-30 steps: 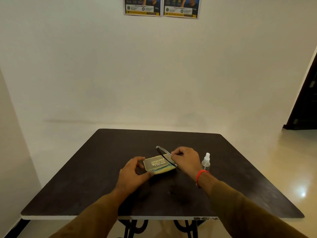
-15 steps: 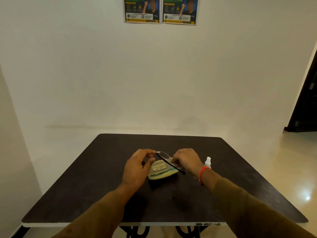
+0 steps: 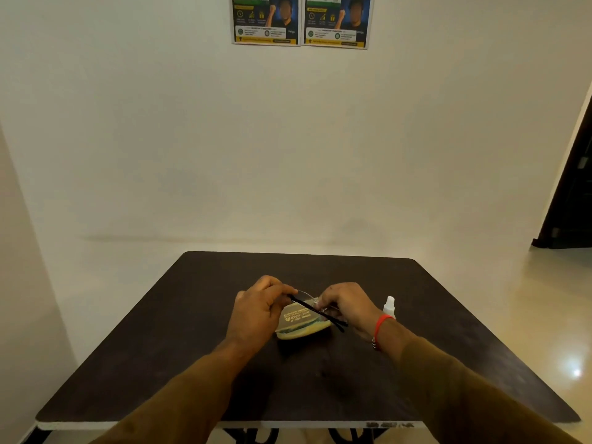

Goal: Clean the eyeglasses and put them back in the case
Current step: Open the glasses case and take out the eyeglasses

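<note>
Thin dark-framed eyeglasses (image 3: 315, 310) are held just above the pale yellow-green case (image 3: 301, 325), which lies on the dark table (image 3: 192, 347). My left hand (image 3: 256, 310) pinches the glasses at their left end. My right hand (image 3: 347, 304), with a red band at the wrist, grips them at the right lens. One black temple arm runs diagonally across the case toward the lower right. The case's printed lid faces up; whether it is open I cannot tell.
A small clear spray bottle (image 3: 389, 307) with a white top stands just right of my right wrist. The table's front edge (image 3: 288, 424) is near me. Two posters (image 3: 299, 20) hang on the white wall; a dark doorway (image 3: 573, 187) is at right.
My left hand left the case's side and came up to take the left end of the glasses. The glasses shifted slightly lower over the case; the camera tilted up a little.
</note>
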